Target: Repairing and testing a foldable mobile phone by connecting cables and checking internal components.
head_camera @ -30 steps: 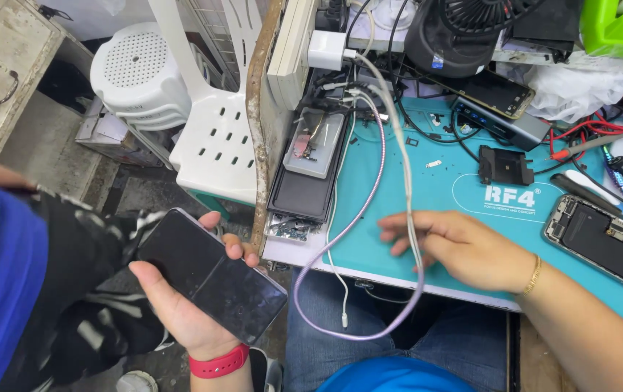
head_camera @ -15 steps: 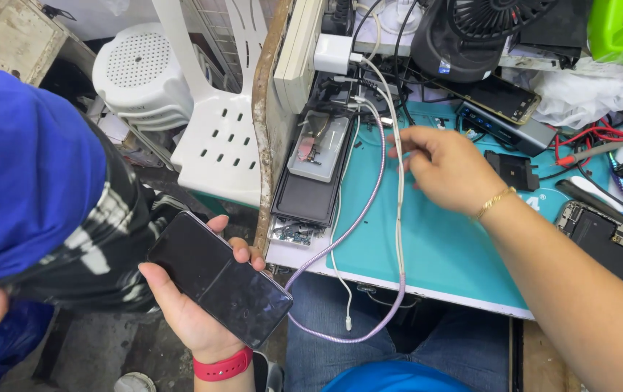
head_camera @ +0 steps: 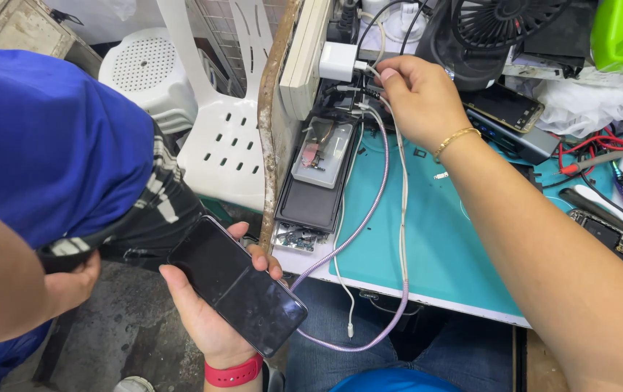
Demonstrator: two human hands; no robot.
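Your left hand [head_camera: 213, 319] cradles a dark phone [head_camera: 237, 284] below the tabletop [head_camera: 442, 254] edge, fingers curled around its sides. Your right hand [head_camera: 417, 98], arm stretched forward, pinches a cable plug [head_camera: 371, 70] beside the white charger [head_camera: 338, 61].

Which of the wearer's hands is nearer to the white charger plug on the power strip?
Right. The right hand pinches a cable just beside the white charger plug. The left hand is far below it, off the mat's edge, holding a dark phone.
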